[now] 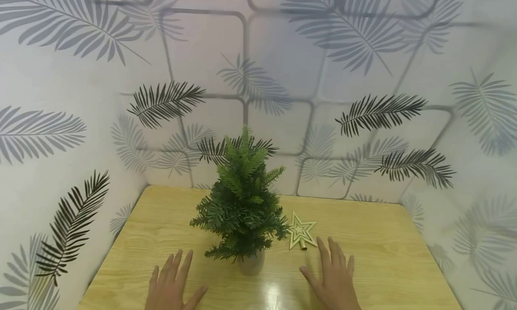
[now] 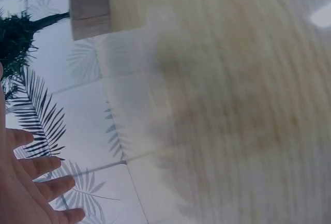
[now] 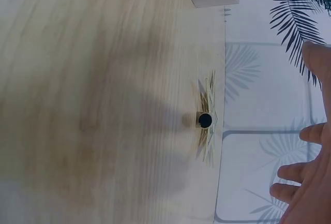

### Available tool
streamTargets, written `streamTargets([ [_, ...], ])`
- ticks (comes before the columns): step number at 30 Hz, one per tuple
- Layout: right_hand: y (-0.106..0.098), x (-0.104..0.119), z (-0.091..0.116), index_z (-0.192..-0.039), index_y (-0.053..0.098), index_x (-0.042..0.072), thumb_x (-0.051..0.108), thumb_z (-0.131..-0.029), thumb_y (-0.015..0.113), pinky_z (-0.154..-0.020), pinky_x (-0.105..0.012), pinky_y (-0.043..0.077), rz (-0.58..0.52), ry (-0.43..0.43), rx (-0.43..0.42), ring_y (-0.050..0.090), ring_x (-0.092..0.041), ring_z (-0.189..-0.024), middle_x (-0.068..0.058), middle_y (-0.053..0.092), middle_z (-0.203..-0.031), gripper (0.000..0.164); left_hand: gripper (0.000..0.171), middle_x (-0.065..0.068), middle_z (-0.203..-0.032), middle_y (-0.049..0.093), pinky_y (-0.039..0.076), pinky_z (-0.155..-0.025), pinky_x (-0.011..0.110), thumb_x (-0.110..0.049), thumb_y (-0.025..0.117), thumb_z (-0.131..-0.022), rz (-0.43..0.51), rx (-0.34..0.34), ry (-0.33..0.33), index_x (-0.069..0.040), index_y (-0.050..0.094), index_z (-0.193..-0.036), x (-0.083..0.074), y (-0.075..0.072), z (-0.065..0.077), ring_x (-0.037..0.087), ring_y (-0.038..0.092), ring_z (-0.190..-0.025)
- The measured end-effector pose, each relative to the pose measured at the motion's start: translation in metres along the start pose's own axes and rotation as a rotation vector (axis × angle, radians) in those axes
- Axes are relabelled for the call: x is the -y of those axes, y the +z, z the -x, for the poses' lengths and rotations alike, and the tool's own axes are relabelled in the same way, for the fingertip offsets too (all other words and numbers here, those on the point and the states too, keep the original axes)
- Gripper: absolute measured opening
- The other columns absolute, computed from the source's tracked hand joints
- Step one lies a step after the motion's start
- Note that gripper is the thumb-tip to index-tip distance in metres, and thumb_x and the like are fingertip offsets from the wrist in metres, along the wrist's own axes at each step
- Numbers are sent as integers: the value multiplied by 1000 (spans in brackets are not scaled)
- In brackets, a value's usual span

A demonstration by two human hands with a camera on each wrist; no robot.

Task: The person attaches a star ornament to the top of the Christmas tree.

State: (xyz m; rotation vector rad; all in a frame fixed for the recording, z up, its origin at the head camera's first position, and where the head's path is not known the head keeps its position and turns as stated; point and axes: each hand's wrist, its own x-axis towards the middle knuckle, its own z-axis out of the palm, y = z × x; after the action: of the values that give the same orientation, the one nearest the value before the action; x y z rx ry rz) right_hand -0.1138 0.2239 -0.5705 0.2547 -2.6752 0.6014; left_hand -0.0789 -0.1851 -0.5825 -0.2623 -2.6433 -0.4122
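Observation:
A small artificial Christmas tree [image 1: 244, 202] stands upright on the table, its round base [image 1: 252, 264] showing below the branches. To its right lies a gold star tree topper [image 1: 299, 231] with a short tube at its foot; in the right wrist view the star [image 3: 206, 120] appears edge-on, its dark tube opening facing the camera. My left hand [image 1: 169, 281] is left of the base, fingers spread and holding nothing. On the other side my right hand [image 1: 333, 274] has its fingers extended, the fingertips close to the star's tube, with nothing in its grasp.
The light wood table [image 1: 383, 247] meets a wall [image 1: 278, 121] patterned with leaves at its back edge. More of the same patterned wall rises along the left and right sides.

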Motion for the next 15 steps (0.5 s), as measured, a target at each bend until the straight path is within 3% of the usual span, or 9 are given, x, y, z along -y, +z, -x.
streamTargets([
  [4,-2,6,-9,-154,44,4,43,-93,75,-102,-83,24,-25,15,3,46,-54,-132,-31,47,-149,78,83,29,-136,60,52,-87,68,-39,81,-87,153,-25,8,2,47,-150,-5,-5,-10,49,64,-114],
  [7,0,7,-15,-150,48,2,42,-95,74,-99,-79,33,-33,49,20,52,-53,-126,-30,52,-144,73,78,33,-135,59,53,-87,66,-32,78,-93,289,-16,-44,8,44,-150,-13,-14,-17,52,63,-113],
  [11,3,7,-21,-146,52,-1,45,-98,70,-94,-73,41,-56,125,52,56,-50,-123,-27,57,-139,69,74,33,-143,53,47,-95,70,-34,68,-101,410,45,-173,6,37,-155,-26,-27,-24,54,55,-124],
  [15,9,6,-24,-143,53,-4,45,-100,68,-90,-75,43,-101,169,73,59,-52,-120,-30,58,-136,67,72,28,-148,50,44,-98,71,-33,65,-103,496,37,-220,0,33,-159,-33,-36,-30,51,51,-131],
])
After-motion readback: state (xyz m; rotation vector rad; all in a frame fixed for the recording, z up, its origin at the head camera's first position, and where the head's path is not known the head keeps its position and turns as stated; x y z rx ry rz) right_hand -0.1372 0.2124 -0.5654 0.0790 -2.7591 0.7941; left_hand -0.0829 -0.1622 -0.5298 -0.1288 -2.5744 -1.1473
